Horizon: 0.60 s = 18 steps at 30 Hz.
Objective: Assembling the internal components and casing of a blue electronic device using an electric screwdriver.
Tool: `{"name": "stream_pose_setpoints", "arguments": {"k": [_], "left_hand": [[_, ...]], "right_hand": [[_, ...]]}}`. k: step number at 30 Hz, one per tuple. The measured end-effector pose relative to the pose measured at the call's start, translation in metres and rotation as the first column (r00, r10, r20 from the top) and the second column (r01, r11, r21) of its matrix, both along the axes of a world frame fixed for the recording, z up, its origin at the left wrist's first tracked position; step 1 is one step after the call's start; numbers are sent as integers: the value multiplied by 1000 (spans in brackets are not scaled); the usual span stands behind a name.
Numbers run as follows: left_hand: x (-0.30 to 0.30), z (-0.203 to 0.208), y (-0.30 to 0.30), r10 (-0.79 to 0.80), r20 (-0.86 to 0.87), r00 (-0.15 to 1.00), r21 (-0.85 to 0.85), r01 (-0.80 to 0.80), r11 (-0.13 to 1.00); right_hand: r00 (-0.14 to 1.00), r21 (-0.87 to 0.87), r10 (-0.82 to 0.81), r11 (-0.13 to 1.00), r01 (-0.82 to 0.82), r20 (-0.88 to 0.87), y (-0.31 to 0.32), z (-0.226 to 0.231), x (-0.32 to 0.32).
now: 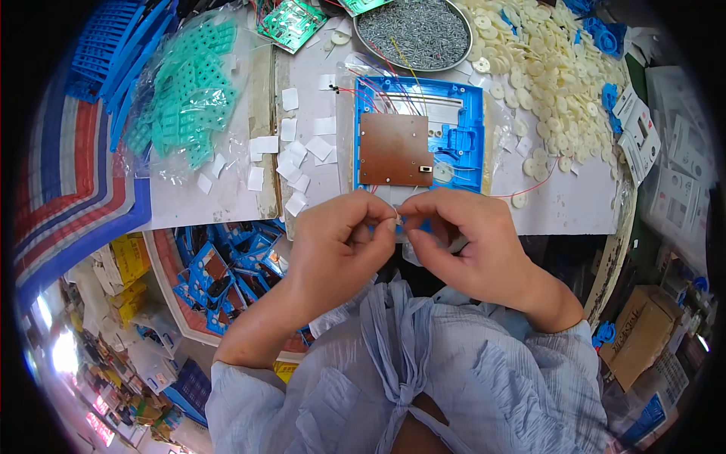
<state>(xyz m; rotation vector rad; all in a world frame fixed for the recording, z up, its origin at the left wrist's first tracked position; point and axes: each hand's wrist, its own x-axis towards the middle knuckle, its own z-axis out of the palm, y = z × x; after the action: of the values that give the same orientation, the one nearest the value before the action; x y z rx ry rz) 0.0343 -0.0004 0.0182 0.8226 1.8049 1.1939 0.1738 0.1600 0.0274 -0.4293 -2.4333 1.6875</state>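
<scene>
L hand (340, 238) fingers pinched tight on a tiny bit (398, 220), too small to ID; R hand (473, 238) fingers narrow, tips right beside it, can't tell if gripping too. Bit's at desk's (563, 218) near edge, just below brown PCB (393, 150) on blue housing (473, 113). Pale discs (537, 57) upper R; white squares (293, 157) L of housing.

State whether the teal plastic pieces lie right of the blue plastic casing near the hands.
No: the teal plastic pieces lie to the left of the blue plastic casing.
</scene>
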Motion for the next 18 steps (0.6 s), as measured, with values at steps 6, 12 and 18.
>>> {"name": "stream_pose_setpoints", "arguments": {"k": [6, 12, 18], "left_hand": [[15, -5, 9, -14, -568, 823, 178, 140, 974], [12, -14, 11, -20, -602, 798, 235, 201, 951], [-4, 10, 15, -173, -55, 983, -12, 173, 985]], "right_hand": [[981, -484, -91, 860, 165, 174, 2, -6, 5], [975, -401, -63, 904, 145, 213, 8, -12, 6], [979, -488, -38, 863, 133, 201, 10, -13, 3]]}}
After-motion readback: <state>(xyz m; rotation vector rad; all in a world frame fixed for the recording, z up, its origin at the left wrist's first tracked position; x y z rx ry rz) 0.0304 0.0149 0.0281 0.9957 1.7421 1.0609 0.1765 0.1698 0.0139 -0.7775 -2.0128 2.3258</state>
